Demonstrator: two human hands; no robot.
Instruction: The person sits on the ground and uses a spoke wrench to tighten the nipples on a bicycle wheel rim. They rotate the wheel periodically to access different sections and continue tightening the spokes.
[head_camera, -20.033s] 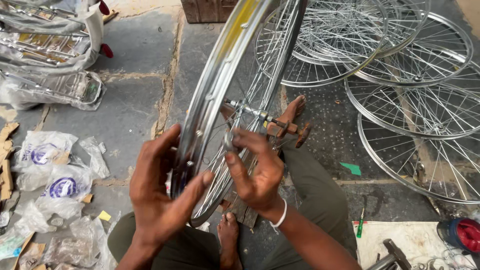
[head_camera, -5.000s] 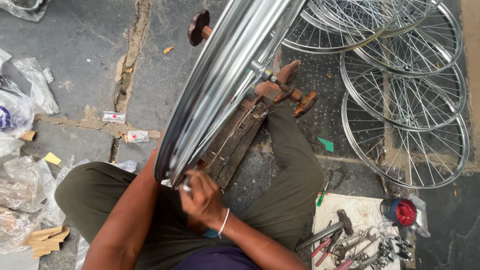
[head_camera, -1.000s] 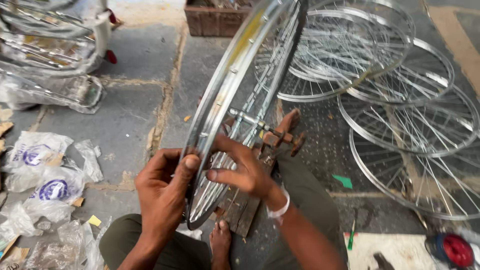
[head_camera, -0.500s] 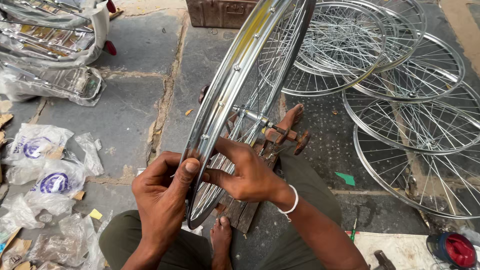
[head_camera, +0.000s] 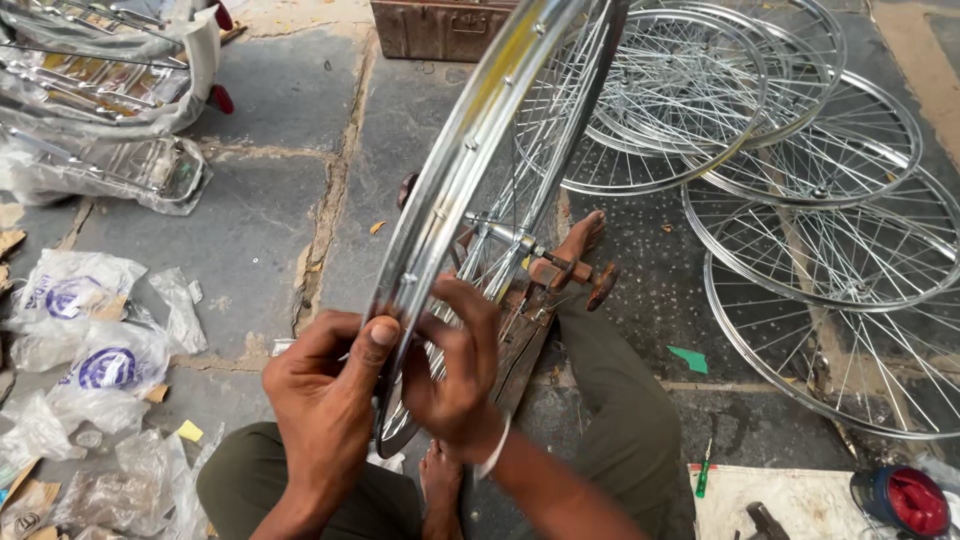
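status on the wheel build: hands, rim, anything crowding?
Left hand and right hand both grip the lower rim. Wheel upright on wooden stand. Finished wheels lie flat to the right, apart.

Left hand (head_camera: 325, 400) raised in front of the torso, back of the hand toward the camera, fingers curled inward, thumb extended up and to the right with the nail visible. Right hand (head_camera: 455, 375) just beside it, thumbs nearly meeting, fingers bent and closed in a pinch; right forearm runs down toward the lower right edge. Legs folded in a seated pose, one bare foot forward, the other tucked between the knees.
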